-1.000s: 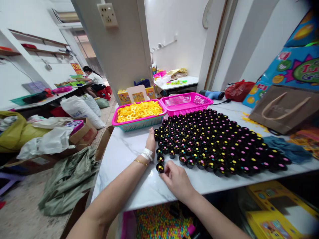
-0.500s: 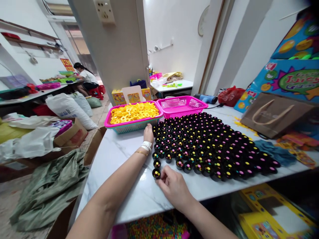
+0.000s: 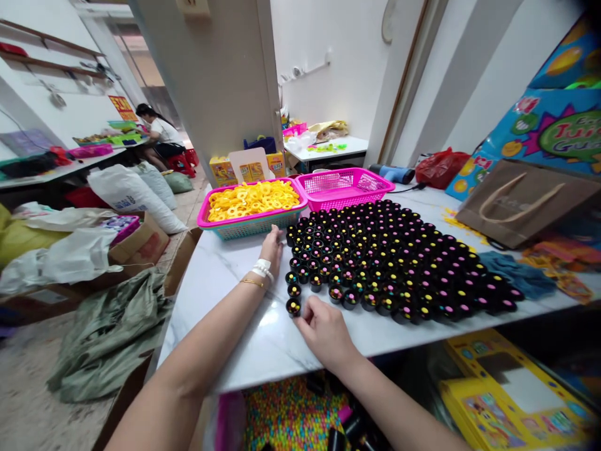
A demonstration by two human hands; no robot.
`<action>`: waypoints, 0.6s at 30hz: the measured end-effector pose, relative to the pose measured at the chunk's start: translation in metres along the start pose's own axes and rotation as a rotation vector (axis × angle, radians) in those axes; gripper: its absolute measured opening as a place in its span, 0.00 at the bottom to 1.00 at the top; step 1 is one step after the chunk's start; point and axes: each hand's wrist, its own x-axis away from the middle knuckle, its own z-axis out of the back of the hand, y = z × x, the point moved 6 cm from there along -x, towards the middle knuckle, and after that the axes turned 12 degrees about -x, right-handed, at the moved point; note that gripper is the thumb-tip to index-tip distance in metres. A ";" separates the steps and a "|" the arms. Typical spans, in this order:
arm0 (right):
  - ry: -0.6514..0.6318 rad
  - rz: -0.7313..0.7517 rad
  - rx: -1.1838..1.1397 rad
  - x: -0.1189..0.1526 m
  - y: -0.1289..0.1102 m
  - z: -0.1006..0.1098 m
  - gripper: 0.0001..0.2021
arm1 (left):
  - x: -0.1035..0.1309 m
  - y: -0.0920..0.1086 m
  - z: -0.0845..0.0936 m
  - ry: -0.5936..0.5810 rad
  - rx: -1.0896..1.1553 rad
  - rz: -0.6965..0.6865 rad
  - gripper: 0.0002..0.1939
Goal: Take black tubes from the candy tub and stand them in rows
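Many small black cups (image 3: 370, 301) stand packed in rows on the white marbled table, with pink and yellow pieces showing in them. At the near left end of the block is a front black cup (image 3: 293, 307) holding small coloured balls. My right hand (image 3: 326, 329) rests beside it, fingers curled in, thumb and forefinger close against the cup; nothing shows in the fingers. Farther back, my left hand (image 3: 271, 248) lies along the block's left side, just in front of the basket of yellow rings (image 3: 248, 228). Its fingers are stretched forward, partly hidden by the hand itself.
A pink basket (image 3: 345, 203) stands behind the cups. A brown paper bag (image 3: 526, 210) and a blue cloth (image 3: 516, 275) lie to the right. Below the table edge, a tub holds colourful small balls (image 3: 286, 416) and black cups. A person (image 3: 162, 134) sits at the far left.
The view has tipped down, showing more of the tub of balls. My left hand has drawn slightly left, away from the cups. My right hand stays beside the front cup.
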 end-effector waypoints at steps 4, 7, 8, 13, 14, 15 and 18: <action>0.005 0.027 -0.018 0.001 -0.002 0.001 0.09 | 0.061 -0.005 0.033 -0.074 0.006 0.053 0.26; -0.003 0.041 -0.036 0.001 -0.001 0.001 0.08 | 0.117 -0.003 0.047 -0.188 -0.132 -0.027 0.26; -0.005 0.049 -0.039 0.001 0.000 0.001 0.07 | 0.133 0.000 0.048 -0.230 -0.241 -0.101 0.31; -0.005 0.063 -0.014 0.002 0.003 0.001 0.05 | 0.170 0.013 0.033 -0.278 -0.705 -0.378 0.47; 0.004 0.059 -0.004 0.002 0.003 0.002 0.04 | 0.169 0.014 0.029 -0.267 -0.723 -0.390 0.46; 0.015 0.054 0.001 0.002 0.003 0.003 0.04 | 0.167 0.016 0.026 -0.251 -0.729 -0.404 0.46; 0.049 0.028 -0.021 0.002 0.003 0.006 0.03 | 0.162 0.024 0.021 -0.222 -0.731 -0.486 0.40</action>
